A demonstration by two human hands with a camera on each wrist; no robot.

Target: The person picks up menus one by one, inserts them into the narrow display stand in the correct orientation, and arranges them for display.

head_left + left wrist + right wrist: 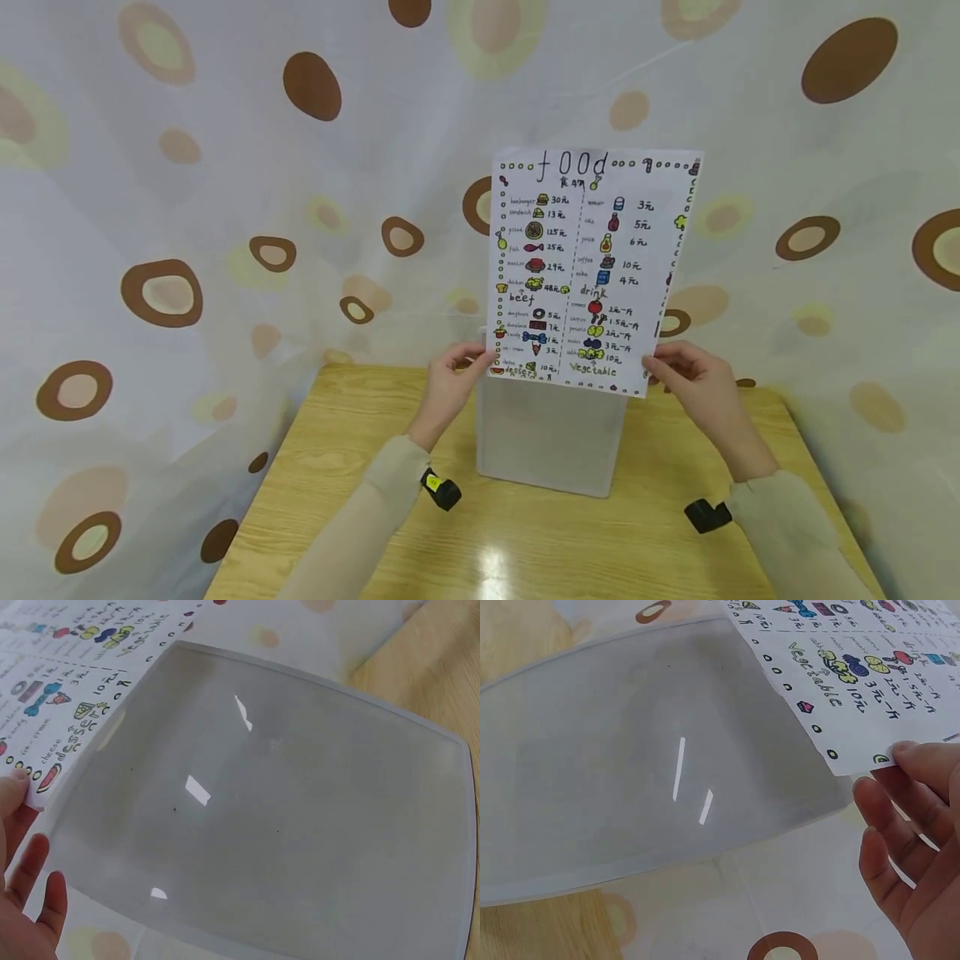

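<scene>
A wooden table (360, 467) stands against a spotted curtain (225, 167). Both the left hand (450, 375) and the right hand (693, 375) pinch the bottom corners of a hand-drawn food menu (592, 267), upright above a translucent box (551, 442).

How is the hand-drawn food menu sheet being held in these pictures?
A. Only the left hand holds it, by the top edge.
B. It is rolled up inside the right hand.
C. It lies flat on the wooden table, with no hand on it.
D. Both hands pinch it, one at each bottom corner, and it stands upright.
D: the left hand and the right hand each pinch a bottom corner of the menu sheet, which stands upright above the translucent plastic box.
</scene>
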